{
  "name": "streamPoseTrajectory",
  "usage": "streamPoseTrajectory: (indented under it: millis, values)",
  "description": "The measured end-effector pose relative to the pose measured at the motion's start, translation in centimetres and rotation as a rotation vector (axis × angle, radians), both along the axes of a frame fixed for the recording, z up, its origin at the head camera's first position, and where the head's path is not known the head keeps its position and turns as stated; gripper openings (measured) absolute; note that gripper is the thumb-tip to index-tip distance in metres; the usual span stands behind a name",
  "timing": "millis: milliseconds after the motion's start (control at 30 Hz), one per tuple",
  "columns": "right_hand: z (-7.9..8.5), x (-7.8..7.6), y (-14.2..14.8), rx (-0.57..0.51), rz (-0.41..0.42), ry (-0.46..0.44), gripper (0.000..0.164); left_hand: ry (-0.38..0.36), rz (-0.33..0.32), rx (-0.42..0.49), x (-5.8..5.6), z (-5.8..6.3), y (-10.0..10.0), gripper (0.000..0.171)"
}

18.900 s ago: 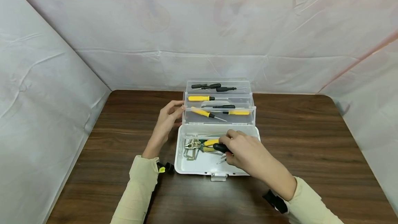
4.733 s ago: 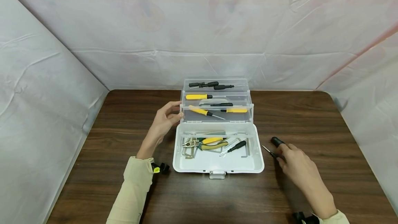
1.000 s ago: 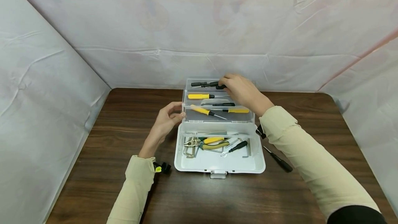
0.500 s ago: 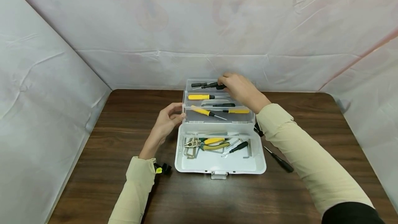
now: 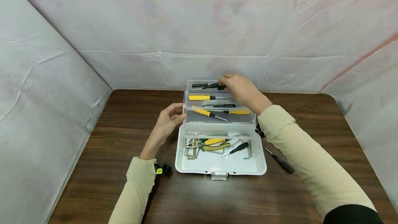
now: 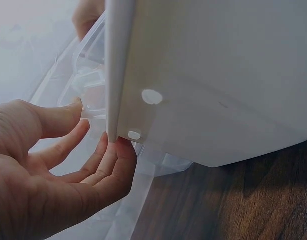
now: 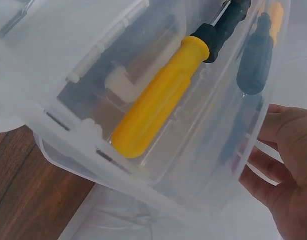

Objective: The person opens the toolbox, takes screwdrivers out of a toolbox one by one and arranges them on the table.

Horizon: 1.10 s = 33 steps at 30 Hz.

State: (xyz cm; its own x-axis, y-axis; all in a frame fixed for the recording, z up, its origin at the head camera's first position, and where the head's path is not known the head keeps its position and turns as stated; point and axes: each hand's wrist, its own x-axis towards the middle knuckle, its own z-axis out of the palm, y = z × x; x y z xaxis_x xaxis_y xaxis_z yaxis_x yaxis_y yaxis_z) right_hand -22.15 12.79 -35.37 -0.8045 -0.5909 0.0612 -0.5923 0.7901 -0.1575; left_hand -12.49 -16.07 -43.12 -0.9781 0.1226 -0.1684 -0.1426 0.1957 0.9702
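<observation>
A white toolbox [image 5: 220,168] stands open with clear trays raised at the back. My left hand [image 5: 164,123] holds the trays' left edge; in the left wrist view its thumb is by the clear plastic and its fingers lie against the white edge. Reaching into the top tray, my right hand [image 5: 242,91] pinches a black screwdriver [image 5: 221,87], mostly covered by the fingers. Further black screwdrivers [image 5: 211,85] lie left of it. Yellow-handled screwdrivers [image 5: 200,98] lie in the lower trays. In the right wrist view, a yellow screwdriver [image 7: 158,100] lies close to the camera.
Pliers [image 5: 214,144], hex keys [image 5: 191,153] and a black screwdriver [image 5: 237,148] lie in the box bottom. Another black screwdriver [image 5: 281,163] lies on the brown table [image 5: 311,127], right of the box and beside the right sleeve. A white cloth wall [image 5: 155,68] stands close behind.
My right hand has gone from the box bottom, to the table on the right, then to the top tray. A black screwdriver now lies on the table. The last second shows no clear movement.
</observation>
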Motion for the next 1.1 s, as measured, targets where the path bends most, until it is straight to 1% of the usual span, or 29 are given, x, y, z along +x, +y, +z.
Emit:
streamPoseTrajectory:
  millis: [200, 433, 700, 867, 1100]
  values:
    - [0.2, 0.1, 0.0, -0.008, -0.005, 0.003, 0.027, 0.007, -0.004, -0.002, -0.1, -0.1, 0.0, 0.049]
    - [0.7, 0.2, 0.1, -0.04, 0.0, 0.021, 0.027, 0.006, 0.003, -0.04, -0.2, -0.2, -0.1, 0.048]
    - [1.6, 0.2, 0.3, -0.039, 0.001, 0.024, 0.025, 0.027, -0.003, -0.03, -0.3, -0.2, -0.2, 0.046]
    - [2.1, 0.1, 0.9, -0.038, -0.026, 0.024, 0.024, 0.022, -0.004, -0.024, -0.3, -0.3, -0.2, 0.047]
    - [2.4, 0.0, 2.7, -0.088, -0.073, 0.028, 0.02, 0.017, -0.004, -0.034, -0.3, -0.2, -0.1, 0.047]
